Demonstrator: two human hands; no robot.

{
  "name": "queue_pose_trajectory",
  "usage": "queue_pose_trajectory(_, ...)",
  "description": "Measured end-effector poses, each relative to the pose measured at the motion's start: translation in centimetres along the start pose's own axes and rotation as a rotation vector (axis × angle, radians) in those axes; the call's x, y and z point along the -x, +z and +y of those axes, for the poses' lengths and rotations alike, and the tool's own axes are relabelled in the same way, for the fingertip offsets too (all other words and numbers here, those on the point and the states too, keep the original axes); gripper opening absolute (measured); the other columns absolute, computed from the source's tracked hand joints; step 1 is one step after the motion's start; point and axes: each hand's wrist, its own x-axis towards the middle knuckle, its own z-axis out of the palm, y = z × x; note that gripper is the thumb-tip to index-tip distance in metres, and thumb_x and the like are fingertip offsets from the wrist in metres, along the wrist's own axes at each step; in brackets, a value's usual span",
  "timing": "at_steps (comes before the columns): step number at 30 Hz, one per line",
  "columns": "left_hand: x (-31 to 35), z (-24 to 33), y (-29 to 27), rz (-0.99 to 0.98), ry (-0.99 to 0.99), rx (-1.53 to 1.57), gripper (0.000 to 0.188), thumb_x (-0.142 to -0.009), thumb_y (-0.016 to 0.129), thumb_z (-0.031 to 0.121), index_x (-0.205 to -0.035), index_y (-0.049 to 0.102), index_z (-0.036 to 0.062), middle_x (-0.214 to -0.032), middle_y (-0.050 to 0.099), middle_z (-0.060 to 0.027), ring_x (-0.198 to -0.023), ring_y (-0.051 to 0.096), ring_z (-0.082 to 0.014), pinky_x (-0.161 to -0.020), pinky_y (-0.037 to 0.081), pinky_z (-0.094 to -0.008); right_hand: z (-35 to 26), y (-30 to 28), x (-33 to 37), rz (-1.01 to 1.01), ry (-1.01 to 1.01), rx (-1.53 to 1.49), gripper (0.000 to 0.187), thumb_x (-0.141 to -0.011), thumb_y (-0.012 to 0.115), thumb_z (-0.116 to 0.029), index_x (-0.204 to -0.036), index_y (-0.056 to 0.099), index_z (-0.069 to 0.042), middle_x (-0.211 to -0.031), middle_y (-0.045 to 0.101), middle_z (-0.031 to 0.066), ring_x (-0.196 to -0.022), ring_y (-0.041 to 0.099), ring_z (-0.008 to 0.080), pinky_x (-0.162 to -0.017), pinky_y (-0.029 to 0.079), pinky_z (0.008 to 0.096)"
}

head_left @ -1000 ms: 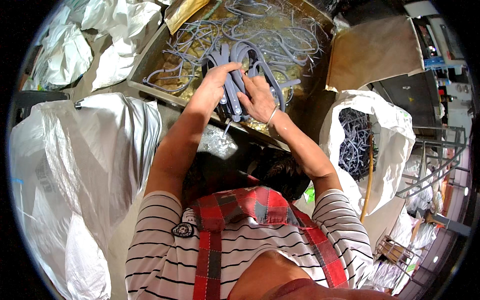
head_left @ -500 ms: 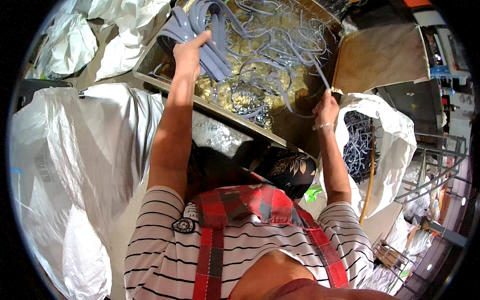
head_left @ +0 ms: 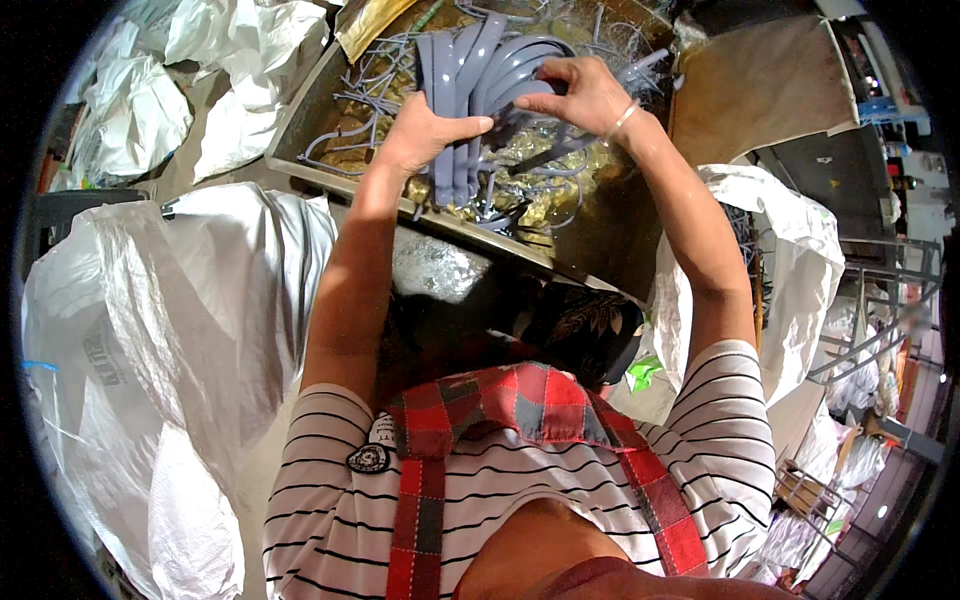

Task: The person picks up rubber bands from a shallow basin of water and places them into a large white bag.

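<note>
Holding a bundle of grey strips (head_left: 455, 85) over a wet metal tray (head_left: 600, 240)

The person's left hand (head_left: 430, 132) is closed round the bundle, thumb laid across the strips, fingers mostly hidden. The right hand (head_left: 588, 97) curves at the coiled side, thumb and fingertips a narrow way apart; whether they pinch a strip cannot be told. The bundle is above the tray, and whether its lower ends touch the water is unclear.

As for progress, many strips appear already brought together, flat lengths side by side with loops to the right; no tie shows around them. Thin loose strands (head_left: 380, 100) lie tangled on both sides of the bundle, apparently ungathered. Right of the tray, a white sack (head_left: 800, 260) stands partly behind the right forearm, its contents mostly hidden.
</note>
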Motion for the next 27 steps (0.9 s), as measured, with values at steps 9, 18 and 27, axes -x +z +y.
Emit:
queue_pose_trajectory(9, -0.9, -1.6, -2.4, 0.158, -0.195, 0.350, 0.024, -0.072, 0.070, 0.014, -0.087, 0.061, -0.0026, -0.073, 0.063, -0.0089, -0.062, 0.061, -0.0157, -0.056, 0.050, -0.0280, 1.0, 2.5, 1.7, 0.215, 0.627, -0.141, 0.059, -0.080, 0.055, -0.051, -0.051, 0.058, 0.000, -0.044, 0.053, 0.0116, -0.041, 0.056, 0.0203, -0.043, 0.047, 0.0313)
queue_pose_trajectory(18, -0.9, -1.8, -3.2, 0.142, -0.193, 0.565, 0.023, -0.076, 0.067, 0.015, -0.088, 0.059, -0.0027, -0.076, 0.063, -0.0109, -0.063, 0.061, -0.0185, -0.059, 0.052, -0.0324, 1.0, 14.2, 3.2, -0.119, 0.979, -1.688, 0.040, -0.089, 0.044, -0.030, -0.075, 0.051, 0.006, -0.067, 0.058, 0.0162, -0.049, 0.057, 0.0248, -0.046, 0.049, 0.0337)
queue_pose_trajectory(27, -1.4, -3.5, -5.9, 0.324, -0.305, 0.789, 0.026, -0.079, 0.066, 0.021, -0.093, 0.056, 0.0023, -0.078, 0.061, -0.0107, -0.066, 0.060, -0.0210, -0.061, 0.052, -0.0356, 1.9, 11.3, 7.6, -0.178, 0.076, 0.419, 0.023, -0.074, 0.050, 0.001, -0.097, 0.052, 0.000, -0.082, 0.060, 0.0208, -0.063, 0.062, 0.0326, -0.051, 0.050, 0.0377)
